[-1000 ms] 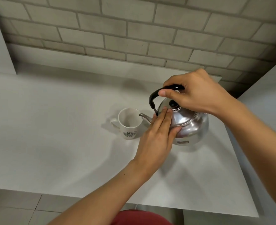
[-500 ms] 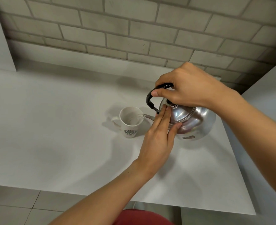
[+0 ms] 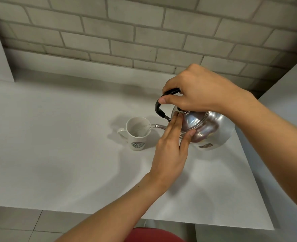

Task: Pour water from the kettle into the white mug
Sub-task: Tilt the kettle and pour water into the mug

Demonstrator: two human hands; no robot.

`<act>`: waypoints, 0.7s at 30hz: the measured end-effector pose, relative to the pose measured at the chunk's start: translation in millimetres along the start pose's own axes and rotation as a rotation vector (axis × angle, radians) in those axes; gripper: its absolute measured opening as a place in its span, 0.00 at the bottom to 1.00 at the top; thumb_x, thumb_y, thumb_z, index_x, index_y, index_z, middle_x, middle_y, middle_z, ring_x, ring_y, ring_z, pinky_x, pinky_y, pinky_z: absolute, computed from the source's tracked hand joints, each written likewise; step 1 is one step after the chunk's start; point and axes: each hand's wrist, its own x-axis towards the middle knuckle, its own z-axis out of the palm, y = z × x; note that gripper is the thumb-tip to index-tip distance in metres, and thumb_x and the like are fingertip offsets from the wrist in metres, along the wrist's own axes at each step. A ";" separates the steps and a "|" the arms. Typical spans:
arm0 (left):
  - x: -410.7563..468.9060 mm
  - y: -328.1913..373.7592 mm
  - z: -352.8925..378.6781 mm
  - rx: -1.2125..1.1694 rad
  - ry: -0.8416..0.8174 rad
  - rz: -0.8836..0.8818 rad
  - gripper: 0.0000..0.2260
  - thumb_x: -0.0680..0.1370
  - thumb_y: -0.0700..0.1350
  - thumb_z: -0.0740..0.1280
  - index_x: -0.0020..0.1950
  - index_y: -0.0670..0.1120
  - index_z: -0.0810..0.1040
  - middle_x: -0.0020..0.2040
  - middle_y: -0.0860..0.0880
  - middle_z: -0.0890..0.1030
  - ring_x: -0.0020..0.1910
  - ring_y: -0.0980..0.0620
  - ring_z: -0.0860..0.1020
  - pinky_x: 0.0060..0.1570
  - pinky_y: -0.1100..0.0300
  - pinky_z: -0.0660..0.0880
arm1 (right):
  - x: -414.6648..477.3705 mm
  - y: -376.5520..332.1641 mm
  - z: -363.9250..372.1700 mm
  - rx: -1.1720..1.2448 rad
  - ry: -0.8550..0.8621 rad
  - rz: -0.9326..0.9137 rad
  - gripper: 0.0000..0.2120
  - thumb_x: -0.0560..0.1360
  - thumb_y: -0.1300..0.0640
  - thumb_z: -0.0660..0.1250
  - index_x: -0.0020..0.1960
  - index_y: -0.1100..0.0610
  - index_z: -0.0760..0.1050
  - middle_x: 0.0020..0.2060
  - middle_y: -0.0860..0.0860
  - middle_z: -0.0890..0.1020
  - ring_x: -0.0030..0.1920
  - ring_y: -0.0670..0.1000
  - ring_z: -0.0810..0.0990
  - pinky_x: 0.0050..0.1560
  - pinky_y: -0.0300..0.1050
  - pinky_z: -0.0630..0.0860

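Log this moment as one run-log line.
phase: pouring | right hand grips kettle handle, tilted | left hand fingers on lid | spout over white mug | water entering

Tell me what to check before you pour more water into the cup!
1. Spout over the white mug: ok, its tip is above the rim.
2. Water landing inside: ok, the stream falls into the mug.
3. Lid held on: ok, left hand fingers press it.
4. Handle gripped: ok, right hand is wrapped around it.
5. Mug upright on the counter: ok.
6. How full the mug is: cannot tell.
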 end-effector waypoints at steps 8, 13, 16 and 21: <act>3.2 1.9 3.2 -0.033 0.031 -0.029 0.25 0.85 0.49 0.64 0.81 0.45 0.64 0.80 0.49 0.68 0.77 0.55 0.67 0.72 0.64 0.65 | 5.5 -1.0 -2.0 -0.040 -0.012 0.003 0.15 0.78 0.39 0.68 0.53 0.47 0.86 0.35 0.50 0.84 0.38 0.54 0.74 0.37 0.48 0.74; 6.2 0.7 3.9 -0.049 0.042 -0.039 0.25 0.85 0.49 0.64 0.81 0.45 0.64 0.79 0.49 0.70 0.75 0.51 0.71 0.70 0.57 0.69 | 10.3 -3.3 -3.6 -0.080 -0.049 0.006 0.16 0.78 0.38 0.67 0.54 0.48 0.85 0.35 0.51 0.82 0.42 0.57 0.78 0.38 0.49 0.74; 7.9 -0.4 4.5 -0.050 0.063 -0.039 0.25 0.85 0.49 0.64 0.80 0.44 0.65 0.78 0.48 0.71 0.73 0.48 0.73 0.68 0.55 0.70 | 13.1 -5.0 -5.9 -0.090 -0.063 0.004 0.16 0.79 0.38 0.66 0.54 0.48 0.85 0.37 0.52 0.84 0.43 0.58 0.80 0.38 0.51 0.77; 9.6 0.1 4.6 -0.058 0.087 -0.050 0.25 0.85 0.51 0.64 0.81 0.46 0.64 0.76 0.47 0.73 0.72 0.47 0.74 0.68 0.55 0.70 | 17.9 -8.5 -8.5 -0.118 -0.074 0.002 0.17 0.78 0.37 0.66 0.55 0.48 0.85 0.39 0.52 0.85 0.44 0.60 0.81 0.41 0.54 0.79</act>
